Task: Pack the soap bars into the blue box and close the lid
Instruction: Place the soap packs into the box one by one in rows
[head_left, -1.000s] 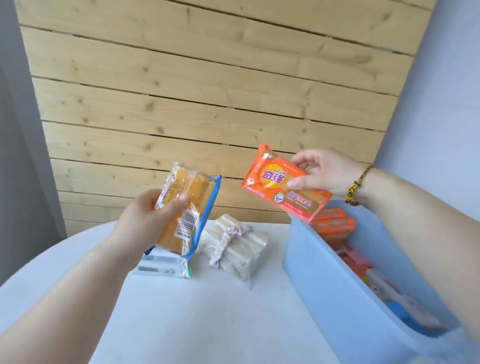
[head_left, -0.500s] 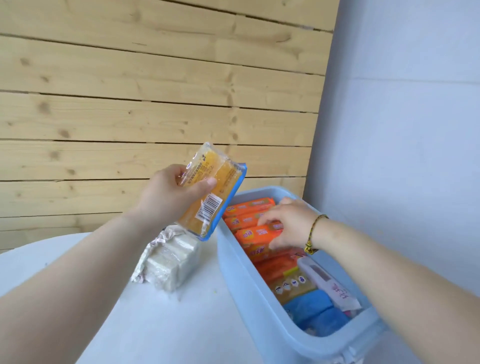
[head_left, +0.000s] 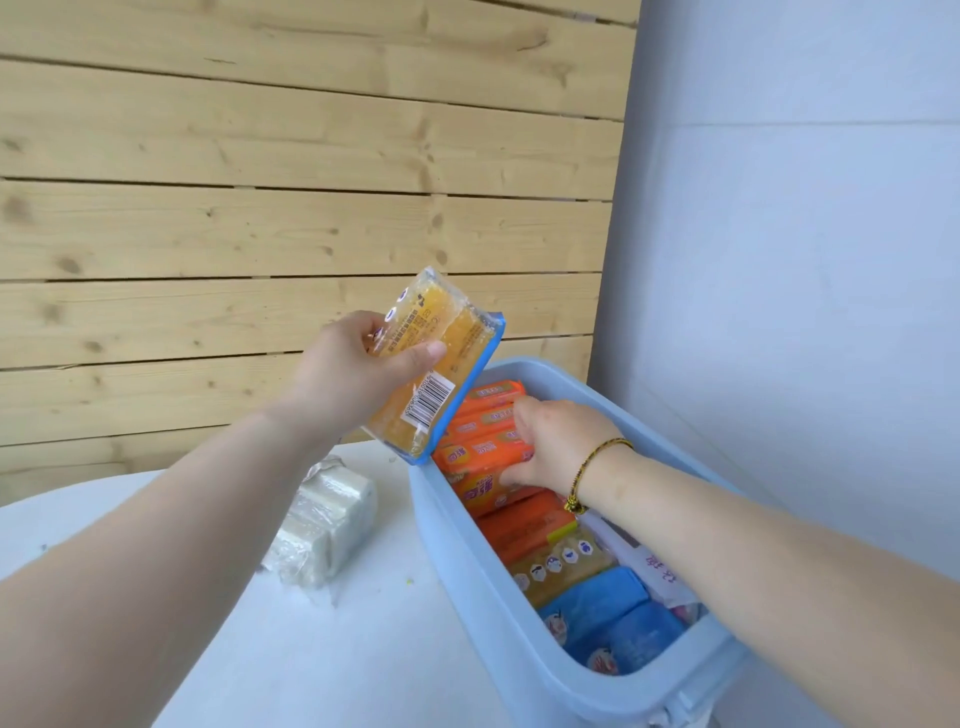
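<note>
The blue box (head_left: 470, 561) stands open on the white table at the right, holding several orange-wrapped soap bars (head_left: 483, 457), a yellow pack (head_left: 561, 564) and blue packs (head_left: 613, 623). My right hand (head_left: 553, 441) is inside the box, fingers closed around an orange soap bar among the row. My left hand (head_left: 358, 369) holds a yellow soap bar in a clear wrapper with a blue edge (head_left: 441, 364), tilted just above the box's far left corner. A clear-wrapped bundle of white soap bars (head_left: 324, 525) lies on the table left of the box.
A wooden plank wall (head_left: 260, 182) rises behind the round white table (head_left: 311, 649). A pale grey wall (head_left: 805, 260) stands close behind and to the right of the box. No lid is in view.
My right hand brought the orange soap bar down from mid-air into the box. My left hand carried the yellow bar rightward to the box's corner. The view swung right.
</note>
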